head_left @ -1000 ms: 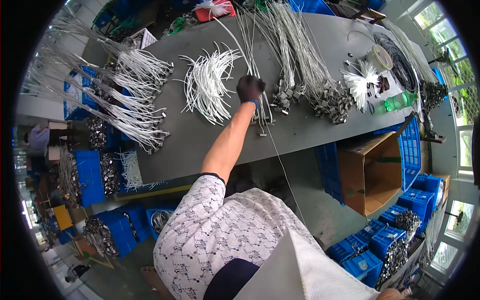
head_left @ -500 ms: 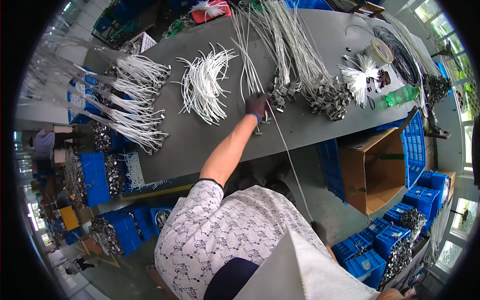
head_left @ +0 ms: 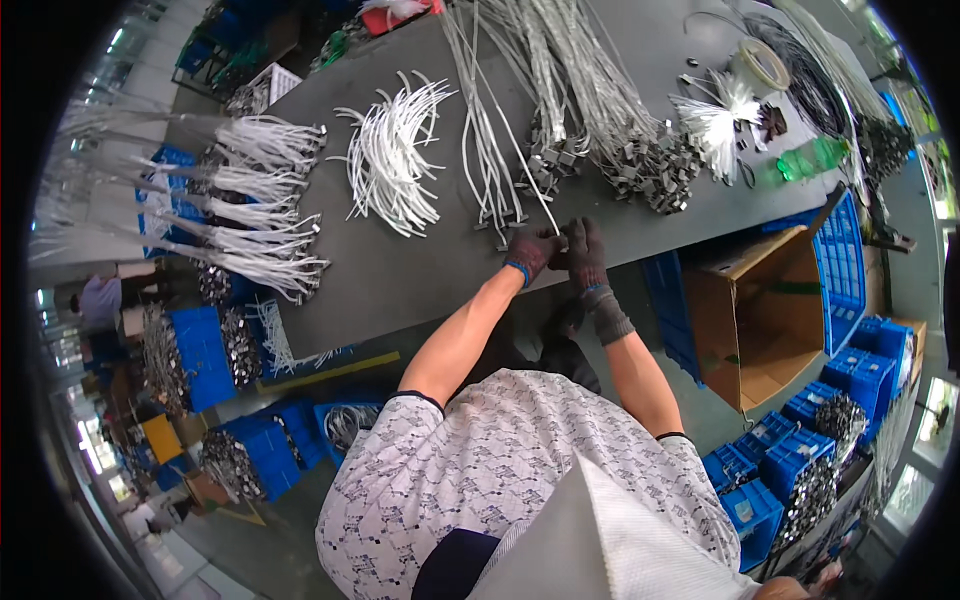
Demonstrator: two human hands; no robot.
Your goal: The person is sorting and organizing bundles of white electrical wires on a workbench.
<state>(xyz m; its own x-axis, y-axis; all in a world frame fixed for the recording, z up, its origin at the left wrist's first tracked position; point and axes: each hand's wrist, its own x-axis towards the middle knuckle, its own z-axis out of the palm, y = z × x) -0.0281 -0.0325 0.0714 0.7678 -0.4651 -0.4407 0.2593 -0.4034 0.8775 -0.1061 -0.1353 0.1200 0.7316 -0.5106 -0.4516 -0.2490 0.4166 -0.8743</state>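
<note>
Left hand (head_left: pixel 534 252), fingers closed on white cable (head_left: pixel 540 196); right hand (head_left: pixel 587 258), grip unclear, by bare table edge (head_left: pixel 360 333)

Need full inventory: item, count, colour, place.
Table: one, grey, upper middle
Strand: one, white, table's middle
Short tubes: one bunch, white, table's left
Metal-ended wires: several bundles, silvery, table's centre
Left wires: several bundles, whitish, left
Thin strips: one bunch, white, table's right
Roll: one, yellowish, table's right
Cable coil: one, black, far right
Bottle: one, green, table's right
Box: one, brown, right
Crates: many, blue, both sides
Tub: one, red, top edge
Co-worker: one, pale top, far left
Left hand: one, dark glove, table's front
Right hand: one, dark glove, beside left
</note>
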